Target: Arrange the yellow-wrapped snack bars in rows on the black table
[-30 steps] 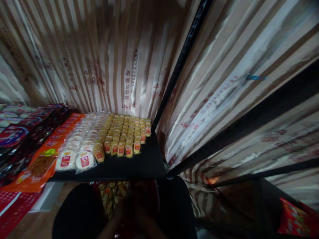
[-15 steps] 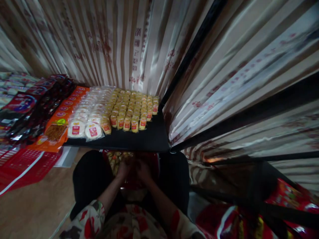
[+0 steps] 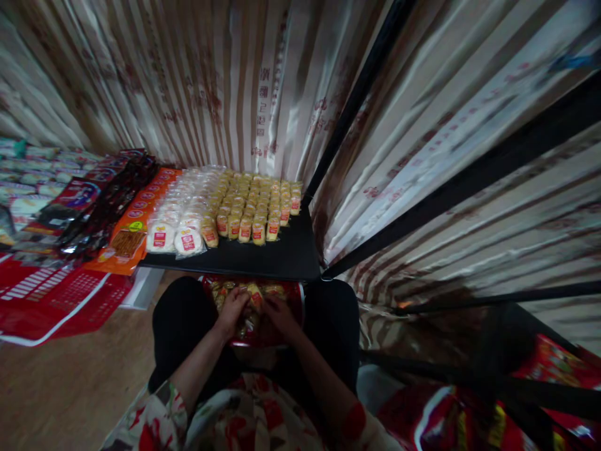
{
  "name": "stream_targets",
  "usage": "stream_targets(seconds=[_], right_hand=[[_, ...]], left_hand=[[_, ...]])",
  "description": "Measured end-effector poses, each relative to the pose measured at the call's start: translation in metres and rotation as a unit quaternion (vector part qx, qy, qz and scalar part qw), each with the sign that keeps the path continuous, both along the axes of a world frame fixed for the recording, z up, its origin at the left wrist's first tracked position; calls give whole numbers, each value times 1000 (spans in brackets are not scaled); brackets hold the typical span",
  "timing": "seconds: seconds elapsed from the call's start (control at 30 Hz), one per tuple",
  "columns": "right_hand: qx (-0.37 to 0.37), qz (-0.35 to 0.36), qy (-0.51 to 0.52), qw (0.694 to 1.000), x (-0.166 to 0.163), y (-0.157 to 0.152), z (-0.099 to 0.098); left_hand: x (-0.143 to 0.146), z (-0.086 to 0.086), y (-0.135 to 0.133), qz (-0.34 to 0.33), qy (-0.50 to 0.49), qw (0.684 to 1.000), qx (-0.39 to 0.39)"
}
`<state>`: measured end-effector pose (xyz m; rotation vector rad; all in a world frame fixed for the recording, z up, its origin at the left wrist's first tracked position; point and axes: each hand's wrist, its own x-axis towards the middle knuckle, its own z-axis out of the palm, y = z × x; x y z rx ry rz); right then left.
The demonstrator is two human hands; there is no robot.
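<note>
A red bag (image 3: 291,300) full of small yellow wrapped snack packets lies open between my knees. My left hand (image 3: 233,310) reaches into it with fingers curled around some packets. My right hand (image 3: 279,311) is beside it, fingers closed on the packets too. Just beyond the bag, a black shelf (image 3: 282,254) carries neat rows of the same yellow packets (image 3: 253,207) and, to their left, rows of round white cakes in clear wrap (image 3: 176,216).
Orange snack packs (image 3: 136,225) and dark packs (image 3: 89,207) lie left of the shelf. A red basket (image 3: 56,294) rests on the wooden floor. Striped curtains hang behind. Black shelf frame bars (image 3: 469,188) cross the right side, with red packaging (image 3: 558,366) below them.
The camera has tilted down, bringing my arms and the bag into view. Both hands have moved forward into the bag and closed on the packets.
</note>
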<state>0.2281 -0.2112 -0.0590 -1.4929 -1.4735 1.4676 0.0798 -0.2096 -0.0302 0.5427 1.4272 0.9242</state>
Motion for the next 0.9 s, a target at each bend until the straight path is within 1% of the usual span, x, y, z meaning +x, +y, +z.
stream_targets(seconds=[0.1,0.2,0.3,0.4,0.47,0.53,0.6,0.63,0.7,0.73,0.77,0.8,0.83,0.87,0.9], right_hand=[[-7,-17,-5,1000,6,2,19],[-26,-48,35,998,11,5,39],[-11,-107,90,990,12,9,54],[16,-172,127,977,9,13,63],[27,-202,148,968,6,15,65],[29,-218,163,962,5,17,65],[27,-231,164,959,8,19,64],[27,-239,158,958,10,20,63],[41,-264,138,954,16,24,61],[48,-268,121,955,20,26,61],[54,-267,97,957,22,29,61],[68,-265,61,960,24,31,64],[100,-256,11,961,25,33,69],[147,-247,-49,957,24,33,77],[210,-230,-116,943,20,32,89]], left_hand=[[-7,15,2,-22,-11,999,20],[-12,27,1,-34,-20,999,31],[-10,35,-2,-15,-73,996,39],[0,42,-3,35,-134,990,40],[9,47,-1,52,-124,990,48],[18,52,4,47,-86,993,58],[24,58,14,22,-45,996,70],[26,61,20,-22,16,995,91],[27,66,33,-140,125,973,134],[26,69,40,-182,163,958,151],[24,70,47,-219,194,944,154],[23,71,53,-226,203,941,150],[21,71,58,-233,210,938,149],[20,71,62,-238,210,937,146],[19,70,65,-243,207,937,144]])
